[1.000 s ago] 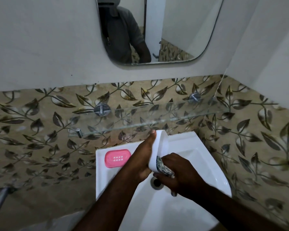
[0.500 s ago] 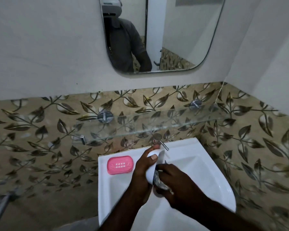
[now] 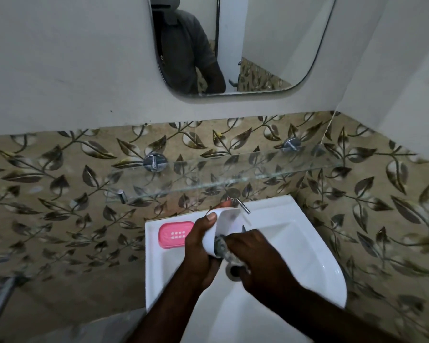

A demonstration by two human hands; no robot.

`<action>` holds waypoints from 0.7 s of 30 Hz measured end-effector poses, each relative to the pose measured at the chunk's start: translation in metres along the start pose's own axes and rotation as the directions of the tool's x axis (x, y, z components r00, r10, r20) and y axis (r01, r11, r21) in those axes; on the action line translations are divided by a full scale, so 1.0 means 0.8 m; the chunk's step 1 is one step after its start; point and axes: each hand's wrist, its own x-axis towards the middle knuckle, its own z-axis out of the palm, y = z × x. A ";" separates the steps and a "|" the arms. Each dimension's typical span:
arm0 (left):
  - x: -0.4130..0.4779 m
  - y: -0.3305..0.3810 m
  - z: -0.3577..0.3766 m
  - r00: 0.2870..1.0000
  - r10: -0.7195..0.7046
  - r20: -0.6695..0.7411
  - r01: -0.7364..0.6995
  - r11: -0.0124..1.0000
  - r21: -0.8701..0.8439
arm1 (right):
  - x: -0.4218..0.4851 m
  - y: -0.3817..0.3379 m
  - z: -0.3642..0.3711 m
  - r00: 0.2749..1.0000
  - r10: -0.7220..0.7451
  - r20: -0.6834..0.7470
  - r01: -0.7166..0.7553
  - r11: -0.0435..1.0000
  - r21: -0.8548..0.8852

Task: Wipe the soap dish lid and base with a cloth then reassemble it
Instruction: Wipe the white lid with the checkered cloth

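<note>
- Right hand [image 3: 255,253]: fingers bunched round a grey patterned cloth [image 3: 221,246] and pushing it into the lower end of the hollow of the dish piece. Firm hold on the cloth.
- Left hand [image 3: 198,246]: clamped round the white plastic soap dish shell [image 3: 227,224], thumb over its upper rim, fingers behind. The shell is in the air above the basin, tilted on end, hollow side facing the camera.
- Change over the last second: the shell was nearly edge-on and is now turned so the inside shows. The cloth has gone from the outer edge into the cavity.
- My read: the interior wipe of this piece is under way and not finished. I can't tell whether it is the lid or the base.
- White ceramic sink [image 3: 295,243]: the drain [image 3: 233,271] is directly under the hands.
- Pink slotted plastic soap dish part [image 3: 174,235]: flat on the sink's back-left ledge, same spot as before and untouched. It looks still to be wiped, so reassembly is some way off.
- Chrome tap [image 3: 238,204]: just behind the shell's top edge. I'd watch clearance when the shell gets turned.
- Clear glass shelf [image 3: 233,174] on the leaf-tiled wall, with a rounded wall mirror [image 3: 270,45] above it.
</note>
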 end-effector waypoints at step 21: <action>-0.010 -0.006 -0.009 0.985 -0.034 -0.171 0.014 0.992 -0.123 | 0.006 -0.013 -0.006 0.998 0.055 0.002 -0.055 0.996 0.074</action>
